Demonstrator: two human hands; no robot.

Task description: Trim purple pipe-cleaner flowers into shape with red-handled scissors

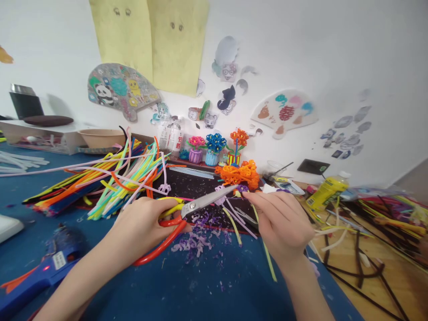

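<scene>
My left hand (145,227) is closed round the handles of a pair of scissors (209,200), one loop red and the other yellow. Their blades look together and point right, the tips beside a small purple pipe-cleaner flower (242,189). Pinched in the fingertips of my right hand (284,225) is this flower; a pale green stem (269,263) hangs below the hand. Behind the blades lies a light purple looped flower (220,195) with trailing stems. Purple fuzz clippings (197,236) are scattered on the blue table under the scissors.
Bundled pipe cleaners (130,174) lie at left, above a blue glue gun (50,272) with a red light. Orange pipe-cleaner flowers (242,173) sit behind my hands, near several small potted flowers (216,145). A yellow bottle (327,191) stands tilted at right.
</scene>
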